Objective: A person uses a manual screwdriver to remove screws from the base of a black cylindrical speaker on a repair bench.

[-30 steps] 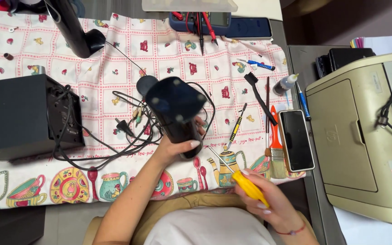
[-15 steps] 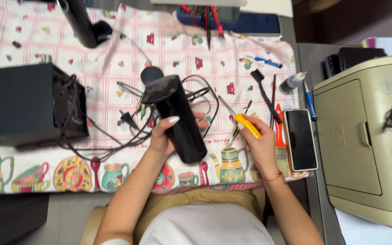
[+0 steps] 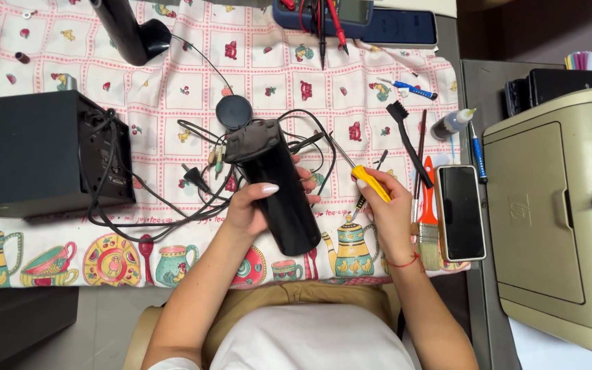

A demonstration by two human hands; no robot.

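1. Left hand [image 3: 249,205]: wrapped around the speaker [image 3: 275,185], thumb across its side, fingers curled behind.
2. Speaker: tall, glossy black, rounded body, lying tilted on the desk [image 3: 173,82] near the middle of the front edge; its flat end points toward the far edge, with a tangle of black cables [image 3: 173,205] beside it.
3. Right hand [image 3: 388,212]: fingers pinched on the yellow handle of a screwdriver [image 3: 361,173]; the metal shaft points up-left toward the speaker's upper end.
4. Black box [image 3: 35,154]: at the left edge, cables running into its side.
5. Phone [image 3: 460,212], brush [image 3: 427,226] and printer [image 3: 556,212]: toward the right edge.
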